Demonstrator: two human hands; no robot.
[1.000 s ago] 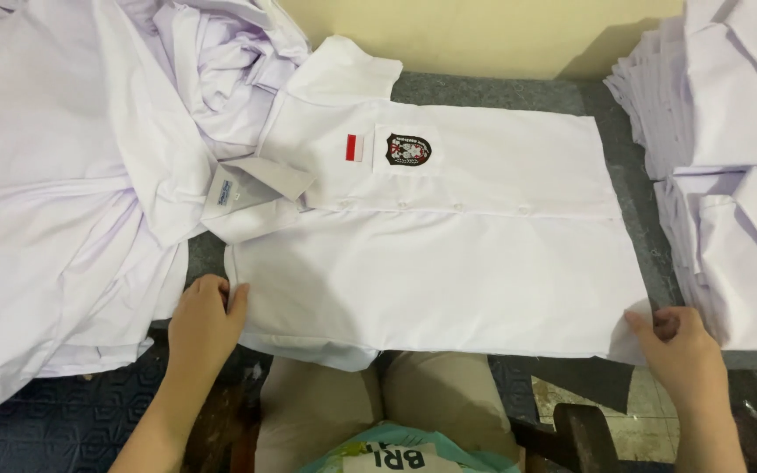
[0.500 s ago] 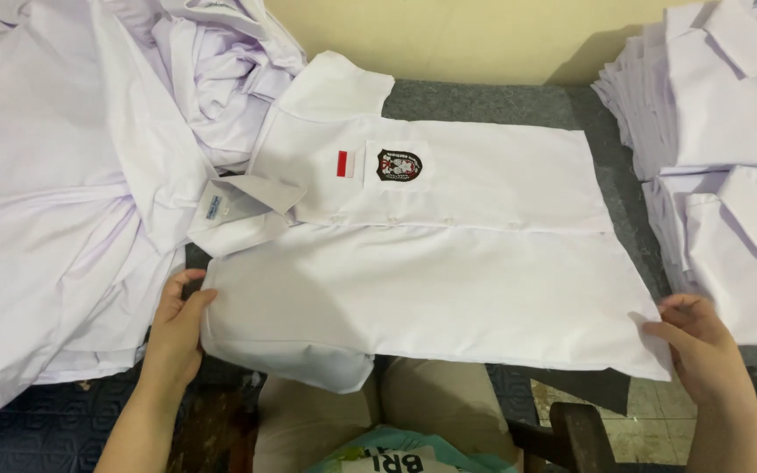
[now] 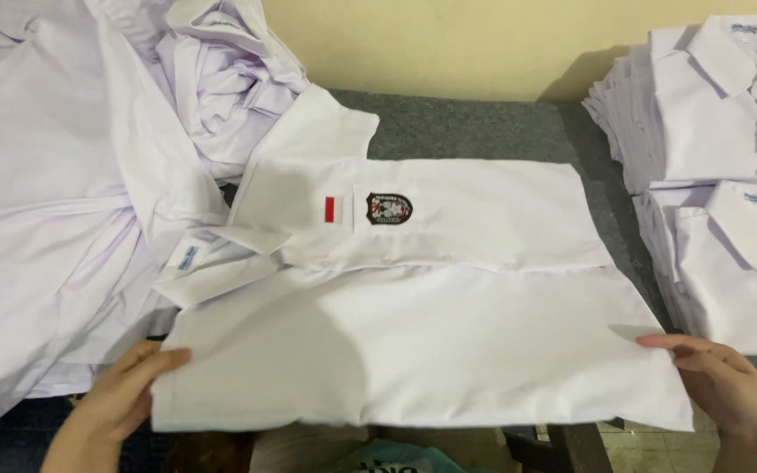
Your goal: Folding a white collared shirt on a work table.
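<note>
Flanking the shirt [image 3: 413, 333] — loose pile [image 3: 89, 175], folded stacks [image 3: 720, 175].

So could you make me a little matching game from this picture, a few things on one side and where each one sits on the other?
Things:
1. left hand
2. right hand
3. folded shirt stacks
4. loose shirt heap

Places:
A. piled at the left of the table
B. at the spread shirt's near right corner
C. stacked neatly at the right
D. at the spread shirt's near left corner

Pairs: 1-D, 2-B, 3-C, 4-A
</note>
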